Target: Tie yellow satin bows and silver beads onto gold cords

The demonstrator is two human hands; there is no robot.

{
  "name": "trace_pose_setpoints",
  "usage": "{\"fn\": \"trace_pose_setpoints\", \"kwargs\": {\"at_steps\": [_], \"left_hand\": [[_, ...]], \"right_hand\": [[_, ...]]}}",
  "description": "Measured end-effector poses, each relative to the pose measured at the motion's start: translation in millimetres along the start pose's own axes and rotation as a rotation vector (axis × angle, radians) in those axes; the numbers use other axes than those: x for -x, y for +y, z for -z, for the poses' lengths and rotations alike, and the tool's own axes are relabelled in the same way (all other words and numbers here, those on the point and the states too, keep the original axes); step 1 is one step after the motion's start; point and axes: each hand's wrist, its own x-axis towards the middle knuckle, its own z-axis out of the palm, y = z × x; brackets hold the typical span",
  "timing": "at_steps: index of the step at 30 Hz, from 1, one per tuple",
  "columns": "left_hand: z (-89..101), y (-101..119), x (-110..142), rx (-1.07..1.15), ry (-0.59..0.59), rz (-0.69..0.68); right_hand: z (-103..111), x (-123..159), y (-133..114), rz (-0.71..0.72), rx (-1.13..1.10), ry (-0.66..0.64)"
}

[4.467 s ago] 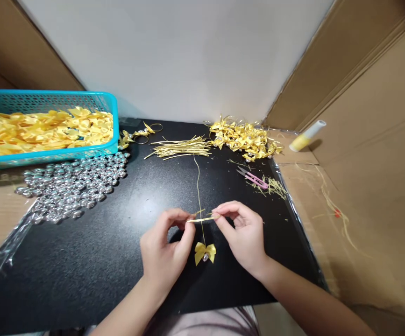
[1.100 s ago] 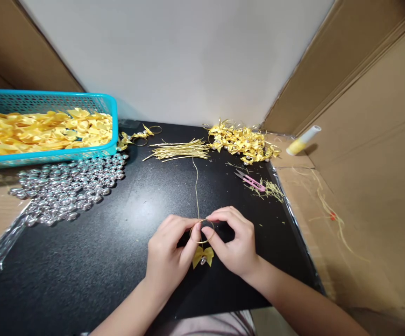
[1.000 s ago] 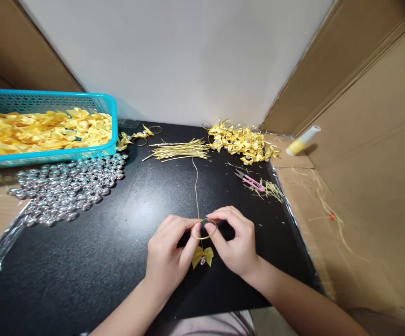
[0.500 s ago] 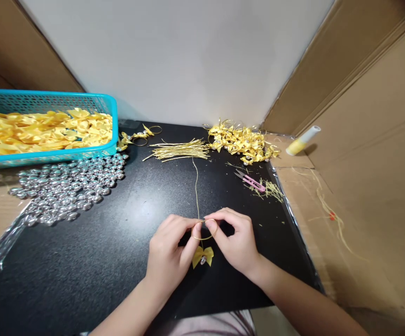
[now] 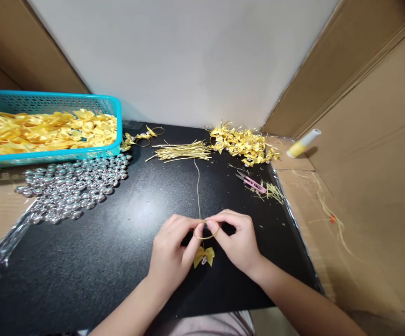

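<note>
Between thumb and forefinger, my left hand (image 5: pixel 174 242) pinches one side of a gold cord loop (image 5: pixel 205 238). My right hand (image 5: pixel 237 238) pinches the same cord, its fingertips nearly touching the left ones, so the spot where the ends meet is mostly covered. Just below the loop, a yellow ribbon bow (image 5: pixel 198 257) with a silver bead (image 5: pixel 204 260) at its middle lies on the black tabletop. A thin thread (image 5: pixel 198 191) runs from the bundle of gold cords (image 5: pixel 181 151) down to my fingertips, and a short length of it shows above the bow.
At left stands a blue basket (image 5: pixel 118 126) of yellow bows, with many silver beads (image 5: pixel 79 186) in front. A heap of finished bows (image 5: pixel 240 142) lies at back right. Pink thread snips (image 5: pixel 253 182) rest beside cord clippings (image 5: pixel 274 192). A spool-like tube (image 5: pixel 303 143) stands on the cardboard.
The whole view has shifted slightly, with everything a little further right. Both hands keep the same pinch on the cord loop, and the bow stays below it.
</note>
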Motion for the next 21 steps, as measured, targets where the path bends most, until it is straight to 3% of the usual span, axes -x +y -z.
{"fn": "trace_pose_setpoints", "kwargs": {"at_steps": [13, 16, 21], "left_hand": [[-1.2, -1.9, 1.8, 0.009, -0.007, 0.01], [-1.0, -1.9, 2.1, -0.008, 0.005, -0.006], [-1.6, -2.4, 2.6, -0.02, 0.015, -0.015]], "right_hand": [[-2.9, -0.1, 2.1, -0.17, -0.152, 0.008], [-2.5, 1.3, 1.5, -0.069, -0.102, 0.033], [-0.5, 4.9, -1.0, 0.222, 0.111, 0.117]]}}
